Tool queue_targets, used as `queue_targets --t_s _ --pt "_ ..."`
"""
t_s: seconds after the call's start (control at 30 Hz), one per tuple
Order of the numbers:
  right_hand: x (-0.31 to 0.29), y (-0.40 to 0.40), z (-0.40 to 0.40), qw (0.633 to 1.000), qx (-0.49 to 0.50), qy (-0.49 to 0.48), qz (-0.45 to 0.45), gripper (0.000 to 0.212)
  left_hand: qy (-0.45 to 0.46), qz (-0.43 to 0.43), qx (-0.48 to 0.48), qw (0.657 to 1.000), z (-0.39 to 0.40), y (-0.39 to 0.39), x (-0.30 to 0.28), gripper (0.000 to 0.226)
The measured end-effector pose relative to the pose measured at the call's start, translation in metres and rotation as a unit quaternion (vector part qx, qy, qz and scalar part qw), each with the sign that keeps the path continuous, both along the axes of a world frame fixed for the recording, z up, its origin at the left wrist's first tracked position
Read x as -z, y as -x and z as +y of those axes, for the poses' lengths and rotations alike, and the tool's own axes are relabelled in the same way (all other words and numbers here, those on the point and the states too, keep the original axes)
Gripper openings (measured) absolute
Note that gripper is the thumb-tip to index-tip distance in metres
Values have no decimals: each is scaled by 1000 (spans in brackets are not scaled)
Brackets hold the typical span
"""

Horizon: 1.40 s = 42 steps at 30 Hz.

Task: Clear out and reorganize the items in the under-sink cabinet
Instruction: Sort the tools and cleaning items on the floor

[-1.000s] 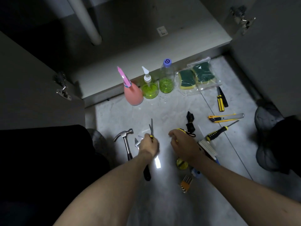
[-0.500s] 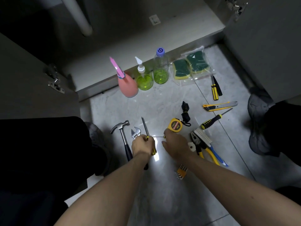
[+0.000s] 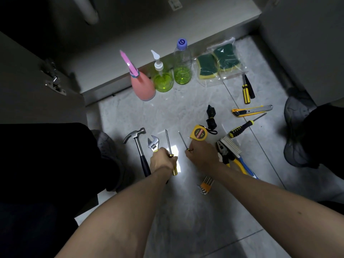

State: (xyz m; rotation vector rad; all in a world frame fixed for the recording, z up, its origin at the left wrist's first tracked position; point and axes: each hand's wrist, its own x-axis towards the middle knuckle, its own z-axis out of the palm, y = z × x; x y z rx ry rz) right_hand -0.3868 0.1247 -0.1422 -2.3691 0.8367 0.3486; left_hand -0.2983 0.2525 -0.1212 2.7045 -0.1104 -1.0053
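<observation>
Floor [image 3: 186, 211] of pale grey marbled tile with thin dark grout lines carries everything, lit by one bright patch between the hands, the rest dim. Along its far edge runs the cabinet plinth, above it the bare cabinet base [image 3: 167, 34] with a white drain pipe [image 3: 87, 10]; two doors stand open at the sides, a metal hinge [image 3: 53, 79] on the left one. At that far edge stand three plastic bottles: one pink spray bottle [image 3: 142, 86], one clear pump bottle [image 3: 162, 79] and one clear capped bottle [image 3: 182, 62], both with green liquid. Beside them lie two green-and-yellow sponges [image 3: 216, 64] in clear wrap. Nearer lie one steel claw hammer [image 3: 136, 142], one adjustable wrench [image 3: 153, 142], one yellow tape measure [image 3: 199, 134], one black strap [image 3: 211, 118], one yellow utility knife [image 3: 251, 110], one black-and-yellow screwdriver [image 3: 243, 127], a striped pair of small drivers [image 3: 247, 90], pliers [image 3: 224, 151], one white brush [image 3: 231, 146] and a hex key set [image 3: 205, 184]. Left hand [image 3: 162, 161] grips the amber handle of a long-shaft screwdriver [image 3: 169, 144], fingers curled round it, shaft pointing at the cabinet. Right hand [image 3: 202, 154] pinches the handle of a thin screwdriver [image 3: 183, 141], shaft likewise slanted away. Both lie low over the floor's middle, just beside the wrench and tape measure; contact with the floor cannot be told.
</observation>
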Motion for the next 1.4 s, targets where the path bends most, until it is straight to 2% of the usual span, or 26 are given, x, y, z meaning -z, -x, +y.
queue_targets --t_s 0.2,0.63,0.97,1.27,1.4 --pt "3 4 5 998 30 -53 17 24 -19 10 0 1000 5 8 3 27" --pt "2 3 21 999 -19 -18 24 25 -18 8 -21 1000 9 0 2 31" --pt "4 14 7 999 20 -19 26 19 -28 8 -20 999 10 -1 1 29" --pt "6 37 -20 998 29 -46 11 28 -37 14 -4 999 9 -2 -1 25" --pt "5 39 -30 998 46 -45 16 26 -36 7 5 999 9 -1 -1 24"
